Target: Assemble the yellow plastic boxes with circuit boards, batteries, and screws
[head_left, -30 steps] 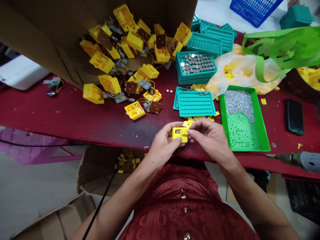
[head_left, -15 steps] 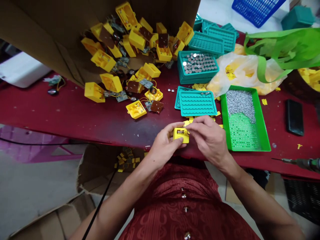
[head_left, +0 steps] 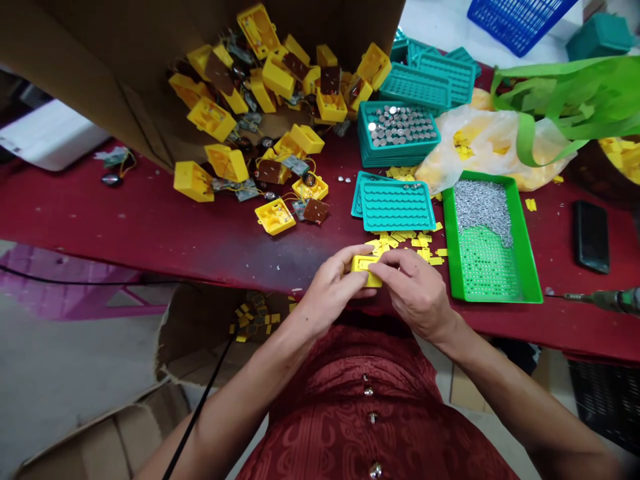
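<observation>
Yellow plastic casing (head_left: 371, 279), mostly finger-hidden

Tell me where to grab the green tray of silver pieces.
Hold the green tray by its raised right rim, coming from the right; its left rim sits close to the teal tray. It lies flat, with loose silver pieces heaped at the far end, so keep it level.

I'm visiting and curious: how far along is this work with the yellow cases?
Looks done: the teal tray holds rows of silver button cells. In hand: the left hand and right hand grip a small yellow case near the table's edge. Left: a heap of open yellow cases with wires lies by the cardboard box, and the green tray holds many small metal pieces.
</observation>
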A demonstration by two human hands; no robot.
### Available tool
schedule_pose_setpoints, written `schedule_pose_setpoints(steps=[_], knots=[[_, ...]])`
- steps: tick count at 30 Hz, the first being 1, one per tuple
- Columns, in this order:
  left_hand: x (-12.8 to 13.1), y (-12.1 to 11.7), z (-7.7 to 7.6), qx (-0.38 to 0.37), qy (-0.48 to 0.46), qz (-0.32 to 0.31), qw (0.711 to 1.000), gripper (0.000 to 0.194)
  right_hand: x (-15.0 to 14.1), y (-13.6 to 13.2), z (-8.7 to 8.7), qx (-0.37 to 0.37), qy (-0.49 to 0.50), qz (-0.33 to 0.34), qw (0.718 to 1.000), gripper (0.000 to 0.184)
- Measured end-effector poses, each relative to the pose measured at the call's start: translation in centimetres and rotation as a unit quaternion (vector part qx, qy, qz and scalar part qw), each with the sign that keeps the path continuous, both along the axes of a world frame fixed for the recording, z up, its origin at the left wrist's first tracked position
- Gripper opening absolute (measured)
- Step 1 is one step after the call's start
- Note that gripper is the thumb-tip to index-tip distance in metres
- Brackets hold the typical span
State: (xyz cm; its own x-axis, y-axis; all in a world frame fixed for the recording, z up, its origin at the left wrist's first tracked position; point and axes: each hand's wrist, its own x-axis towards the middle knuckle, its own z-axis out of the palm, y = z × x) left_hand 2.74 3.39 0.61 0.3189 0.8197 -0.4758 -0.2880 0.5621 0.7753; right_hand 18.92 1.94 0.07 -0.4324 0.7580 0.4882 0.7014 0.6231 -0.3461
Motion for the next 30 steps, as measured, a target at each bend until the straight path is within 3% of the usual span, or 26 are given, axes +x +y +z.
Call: schedule_pose_setpoints(steps=[4, 8, 12, 17, 24, 30], knots=[[0.0, 0.0, 0.0, -0.004, 0.002, -0.018, 1.000, 0.028, 0.2, 0.1, 0.2, 0.008, 0.008, 0.007, 1.000, 0.023], [0.1, -0.1, -0.1, -0.002, -0.002, 0.000, 1.000, 0.031, 0.5, 0.2, 0.7, -0.093, 0.095, -0.036, 0.990, 0.013], [0.2, -0.3, -0.6, 0.056, 0.056, 0.009, 0.997, 0.027, 0.3, 0.0, 0.5, -0.196, 0.134, -0.121, 0.964, 0.011], [0.5, -0.9, -1.8, 0.161, 0.155, -0.011, 0.975, 0.029, -0.6, -0.4, -0.4, -0.233, 0.183, -0.166, 0.940, 0.010], [0.9, -1.2, -1.4, 0.245, 0.266, 0.002, 0.932, 0.027, -1.5, -0.8, -0.2, -0.325, 0.302, -0.235, 0.865, 0.006], [0.8, -1.1, -1.8, 0.220, 0.229, -0.006, 0.948, 0.030, -2.0, -1.0, -0.6, -0.388, 0.403, -0.233, 0.796, 0.013]])
